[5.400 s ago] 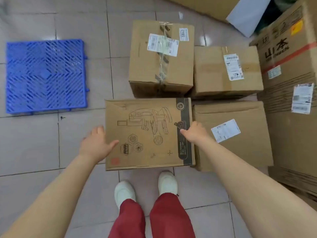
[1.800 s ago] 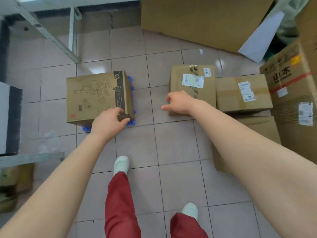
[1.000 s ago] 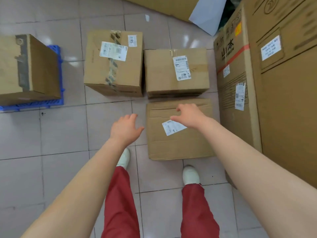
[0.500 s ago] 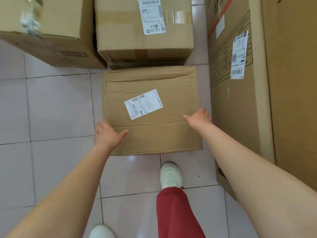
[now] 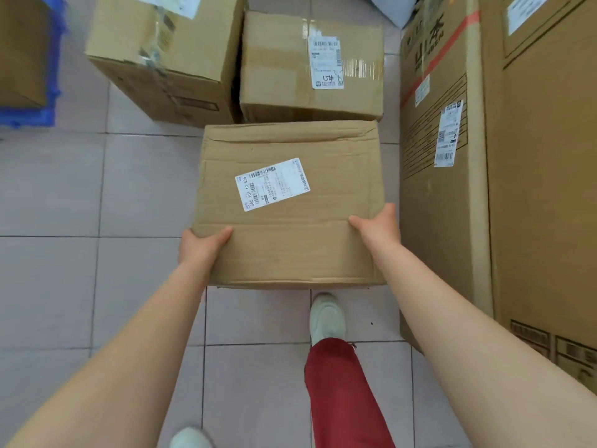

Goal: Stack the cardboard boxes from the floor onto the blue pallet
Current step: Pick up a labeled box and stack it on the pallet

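- Both hands are pressed on the near box (image 5: 290, 205): the left hand (image 5: 202, 248) is wrapped round its left edge, thumb on top, and the right hand (image 5: 378, 229) is flat against its right edge, fingers down the side.
- The box is still by the floor, touching the labelled box (image 5: 310, 66) behind it. The blue pallet (image 5: 29, 116) is seen far left, with one box (image 5: 19, 50) already on it.
- The box could slip if it is squeezed only at the sides.
- The creased top could bend if it is gripped there.
- The right hand could be scraped on the tall carton (image 5: 442, 176) just beside it.
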